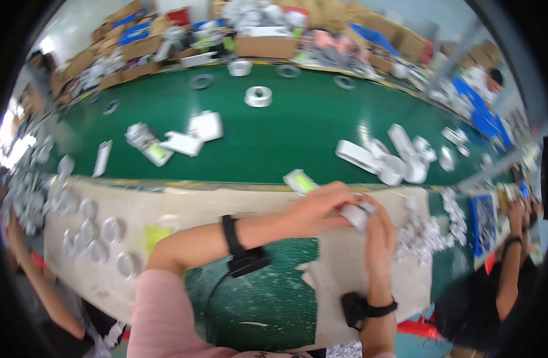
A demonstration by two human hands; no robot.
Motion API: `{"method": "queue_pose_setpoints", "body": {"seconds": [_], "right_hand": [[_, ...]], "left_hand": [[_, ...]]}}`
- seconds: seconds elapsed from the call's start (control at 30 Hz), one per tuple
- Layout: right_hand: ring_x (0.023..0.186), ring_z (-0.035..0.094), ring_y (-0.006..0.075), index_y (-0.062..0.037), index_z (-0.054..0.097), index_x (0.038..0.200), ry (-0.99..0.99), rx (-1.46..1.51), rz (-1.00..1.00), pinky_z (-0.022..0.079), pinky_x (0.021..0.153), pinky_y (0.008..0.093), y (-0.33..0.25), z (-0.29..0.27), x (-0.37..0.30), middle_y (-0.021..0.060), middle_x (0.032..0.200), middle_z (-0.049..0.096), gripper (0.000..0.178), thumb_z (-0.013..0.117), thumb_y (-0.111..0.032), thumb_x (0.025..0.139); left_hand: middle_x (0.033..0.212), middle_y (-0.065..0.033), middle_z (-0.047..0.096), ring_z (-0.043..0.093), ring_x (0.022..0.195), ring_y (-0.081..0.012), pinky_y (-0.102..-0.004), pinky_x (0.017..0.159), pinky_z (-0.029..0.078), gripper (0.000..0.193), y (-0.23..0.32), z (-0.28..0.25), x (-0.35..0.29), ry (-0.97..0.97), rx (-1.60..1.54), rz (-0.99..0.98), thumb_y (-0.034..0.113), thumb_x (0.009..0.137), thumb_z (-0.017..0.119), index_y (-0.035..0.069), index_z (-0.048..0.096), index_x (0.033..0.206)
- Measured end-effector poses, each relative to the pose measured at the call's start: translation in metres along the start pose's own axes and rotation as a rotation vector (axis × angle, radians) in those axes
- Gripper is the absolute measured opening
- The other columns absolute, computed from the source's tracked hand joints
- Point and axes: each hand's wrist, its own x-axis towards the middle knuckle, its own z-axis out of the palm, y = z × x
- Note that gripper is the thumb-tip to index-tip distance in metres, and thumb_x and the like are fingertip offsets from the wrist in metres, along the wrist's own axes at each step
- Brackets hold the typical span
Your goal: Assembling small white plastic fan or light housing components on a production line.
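Over the right half of the worktable, my hands meet around a small white plastic part (357,216). My left hand (319,210) reaches in from the left, its fingers closed on the part's upper left side. From below, my right hand (379,237) grips the same part along its right side. Blur and my fingers hide its exact shape. Many small white pieces (420,238) lie heaped just right of my right hand. A white packet with a yellow-green patch (300,181) rests beyond my left hand, at the table's far edge.
Ahead runs a green conveyor (256,137) carrying white housings (381,161) and a white ring-shaped part (258,96). Several round clear-and-white pieces (113,230) lie on the left table covering. A blue tray (483,225) stands at right. Co-workers' arms (509,268) show at both sides.
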Motion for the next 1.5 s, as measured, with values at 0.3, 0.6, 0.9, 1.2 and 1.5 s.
{"method": "queue_pose_setpoints", "body": {"seconds": [0.3, 0.6, 0.9, 1.2, 1.5], "right_hand": [[0.105, 0.049, 0.02, 0.0025, 0.042, 0.124, -0.067, -0.062, -0.045, 0.037, 0.093, 0.0307, 0.002, 0.005, -0.003, 0.0115, 0.114, 0.049, 0.056, 0.056, 0.013, 0.07], [0.103, 0.05, 0.0195, 0.0023, 0.045, 0.122, -0.002, -0.238, -0.178, 0.042, 0.089, 0.0303, -0.003, 0.003, -0.004, 0.0097, 0.111, 0.047, 0.052, 0.062, 0.008, 0.073], [0.094, 0.056, 0.0198, 0.0018, 0.051, 0.115, 0.104, -0.292, -0.226, 0.046, 0.081, 0.0302, 0.001, 0.009, -0.004, 0.0114, 0.106, 0.053, 0.046, 0.066, 0.006, 0.071], [0.084, 0.059, 0.0274, 0.0006, 0.055, 0.108, 0.126, -0.516, -0.384, 0.047, 0.072, 0.0322, 0.003, 0.014, 0.001, 0.0149, 0.094, 0.058, 0.043, 0.065, 0.004, 0.066], [0.102, 0.053, 0.0234, -0.0045, 0.046, 0.121, 0.23, -0.525, -0.241, 0.047, 0.079, 0.031, 0.013, -0.008, 0.005, 0.0121, 0.118, 0.05, 0.052, 0.064, 0.0, 0.072]], "left_hand": [[0.103, -0.0121, 0.043, 0.048, 0.094, -0.0247, -0.0304, 0.077, 0.045, 0.059, 0.002, 0.005, -0.002, -0.049, -0.06, 0.047, -0.002, 0.074, 0.062, 0.001, 0.037, 0.127], [0.122, -0.0165, 0.04, 0.045, 0.11, -0.032, -0.0358, 0.088, 0.041, 0.06, 0.003, 0.006, 0.0, -0.036, -0.087, 0.126, -0.001, 0.073, 0.062, -0.001, 0.036, 0.127], [0.111, -0.016, 0.05, 0.051, 0.101, -0.034, -0.0373, 0.084, 0.042, 0.049, 0.003, 0.007, 0.004, -0.008, -0.085, 0.077, 0.0, 0.07, 0.063, 0.001, 0.045, 0.116], [0.103, -0.014, 0.052, 0.053, 0.09, -0.0303, -0.0343, 0.072, 0.046, 0.043, -0.001, 0.003, 0.002, 0.0, 0.023, 0.058, 0.0, 0.071, 0.061, 0.003, 0.048, 0.111], [0.098, -0.0094, 0.053, 0.054, 0.078, -0.0161, -0.0276, 0.063, 0.045, 0.038, -0.022, -0.056, 0.027, 0.444, 0.219, -0.166, 0.011, 0.076, 0.064, 0.002, 0.049, 0.11]]}}
